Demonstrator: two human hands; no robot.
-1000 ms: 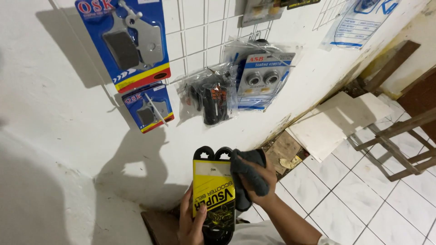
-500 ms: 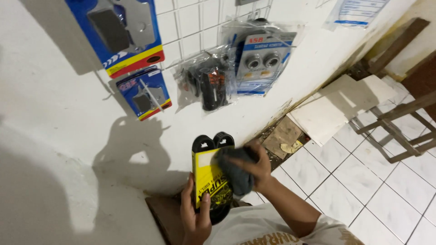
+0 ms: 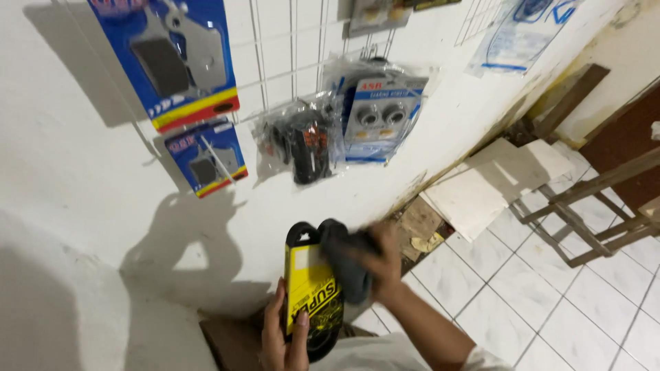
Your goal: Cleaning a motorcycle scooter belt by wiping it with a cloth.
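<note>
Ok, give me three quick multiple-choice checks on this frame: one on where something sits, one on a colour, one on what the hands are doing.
1. Where do the blue carded packs hang?
A. On the white wall, upper left
B. On the tiled floor
C. On the wooden frame

2. What colour is the sleeve around the black belt?
A. Red
B. Yellow
C. Green

3. What is the right hand doing?
A. Hanging empty
B. Gripping the wooden frame
C. Pressing a dark cloth on the belt

Answers:
1 A: the blue carded packs hang on the wall.
2 B: the sleeve on the belt is yellow; the left hand holds it.
3 C: the right hand holds the dark cloth against the belt.
</note>
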